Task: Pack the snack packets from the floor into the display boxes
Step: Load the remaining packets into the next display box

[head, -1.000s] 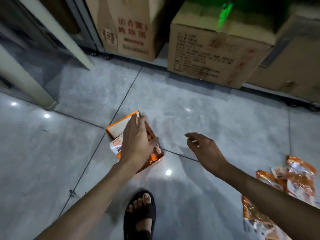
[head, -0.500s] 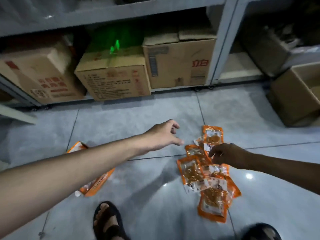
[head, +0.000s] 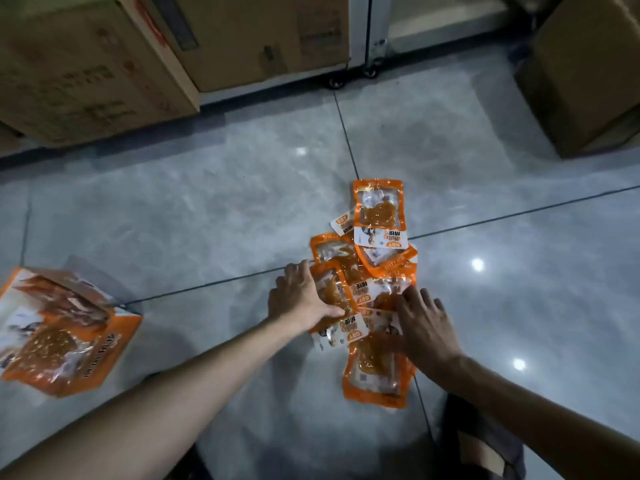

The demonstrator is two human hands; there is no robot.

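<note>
Several orange snack packets (head: 379, 216) lie in an overlapping pile on the grey tiled floor, centre right. My left hand (head: 300, 294) rests at the pile's left edge, its thumb pressing on one packet (head: 334, 294) with the fingers spread. On the right side of the pile, my right hand (head: 424, 323) lies flat on the packets with fingers apart. An orange display box (head: 59, 337) holding packets lies on its side at the far left, away from both hands.
Large cardboard cartons (head: 86, 71) stand along the back on a wheeled shelf. Another carton (head: 588, 71) sits at the back right. My sandalled foot (head: 481, 452) is at the bottom right, close to the pile.
My left hand left the display box and swung right to the pile. My right hand came down onto the packets. The view has turned right and dropped closer to the floor.
</note>
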